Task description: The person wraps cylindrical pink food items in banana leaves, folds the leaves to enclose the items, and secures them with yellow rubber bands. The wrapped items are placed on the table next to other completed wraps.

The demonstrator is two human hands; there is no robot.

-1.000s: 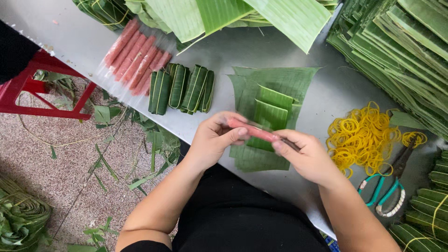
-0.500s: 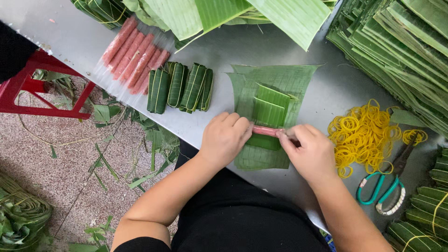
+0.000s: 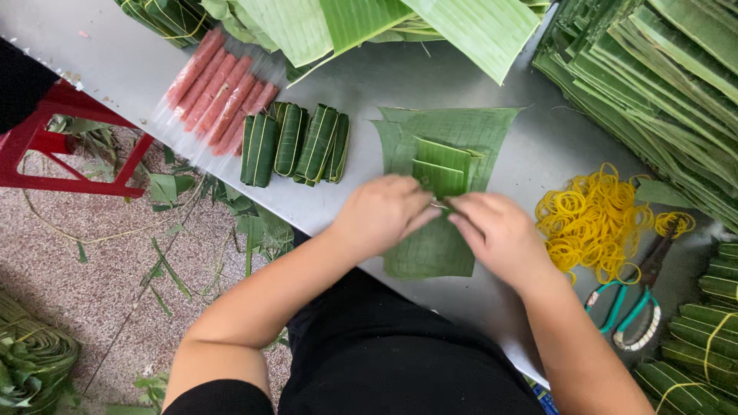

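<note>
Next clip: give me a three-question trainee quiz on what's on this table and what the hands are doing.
1. True or false: both hands rest on the flat green leaf sheet.
2. How many wrapped green leaf rolls lie beside the pink sausages in clear plastic?
3. Which is nearer the loose yellow rubber bands: A) left hand B) right hand?

Key: 1 true; 2 four; 3 B. The green-handled scissors lie just beyond the bands.
</note>
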